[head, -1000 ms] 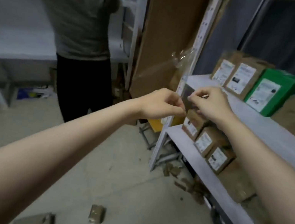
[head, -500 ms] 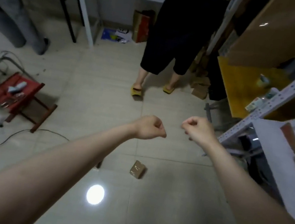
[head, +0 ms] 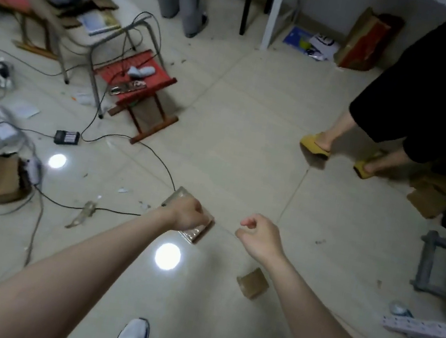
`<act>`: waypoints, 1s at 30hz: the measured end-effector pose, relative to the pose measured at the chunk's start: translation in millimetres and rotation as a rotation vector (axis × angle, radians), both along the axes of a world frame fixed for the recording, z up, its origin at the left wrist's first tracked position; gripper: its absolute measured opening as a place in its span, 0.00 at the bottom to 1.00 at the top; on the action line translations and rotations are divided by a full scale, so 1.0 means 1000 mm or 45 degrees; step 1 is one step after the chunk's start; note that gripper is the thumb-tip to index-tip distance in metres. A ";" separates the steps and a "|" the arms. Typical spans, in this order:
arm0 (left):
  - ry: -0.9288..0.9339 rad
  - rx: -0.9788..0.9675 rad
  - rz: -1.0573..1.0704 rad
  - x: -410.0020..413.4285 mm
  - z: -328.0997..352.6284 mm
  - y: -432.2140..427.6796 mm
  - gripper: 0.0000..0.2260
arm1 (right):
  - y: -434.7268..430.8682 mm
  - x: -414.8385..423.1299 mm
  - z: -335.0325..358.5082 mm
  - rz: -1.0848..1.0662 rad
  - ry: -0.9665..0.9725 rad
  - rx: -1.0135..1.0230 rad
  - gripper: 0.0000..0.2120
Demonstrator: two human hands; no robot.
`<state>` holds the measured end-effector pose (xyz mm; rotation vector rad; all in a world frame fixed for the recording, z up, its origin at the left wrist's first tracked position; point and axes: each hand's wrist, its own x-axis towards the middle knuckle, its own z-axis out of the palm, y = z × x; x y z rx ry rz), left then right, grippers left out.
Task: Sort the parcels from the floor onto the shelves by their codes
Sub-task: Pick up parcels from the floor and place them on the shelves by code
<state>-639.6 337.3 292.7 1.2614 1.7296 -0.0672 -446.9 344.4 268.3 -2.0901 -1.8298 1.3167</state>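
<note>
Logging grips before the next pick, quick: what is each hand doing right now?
Left hand: closed fist, holding nothing; the flat parcel lies on the floor below it.
Right hand: fingers curled, holding nothing.

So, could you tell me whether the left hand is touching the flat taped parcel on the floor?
Cannot tell. The head view shows the left hand overlapping the flat taped parcel, but not whether it rests on it or hangs above.

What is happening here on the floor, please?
A person stands looking down at the tiled floor, both arms stretched forward. The left hand is curled over a flat taped parcel; whether it touches it is unclear. The right hand is curled and holds nothing. A small brown parcel lies nearby. Another person in yellow slippers stands to the right.
</note>
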 end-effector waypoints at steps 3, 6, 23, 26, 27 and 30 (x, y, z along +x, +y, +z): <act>0.038 -0.023 0.177 -0.043 -0.039 0.007 0.10 | 0.014 -0.040 -0.048 0.087 -0.048 -0.028 0.13; 0.103 -0.061 0.270 -0.074 -0.088 0.012 0.15 | 0.021 -0.071 -0.099 0.166 -0.148 -0.021 0.18; -0.059 -0.015 0.456 -0.149 -0.370 0.018 0.06 | 0.056 -0.165 -0.466 0.439 -0.648 -0.081 0.75; -0.092 -0.052 0.478 -0.157 -0.402 0.014 0.07 | 0.062 -0.165 -0.497 0.488 -0.690 -0.039 0.73; -0.104 -0.056 0.492 -0.159 -0.408 0.013 0.07 | 0.063 -0.162 -0.503 0.497 -0.722 -0.014 0.73; -0.116 -0.065 0.505 -0.163 -0.413 0.013 0.08 | 0.061 -0.148 -0.506 0.493 -0.799 0.055 0.71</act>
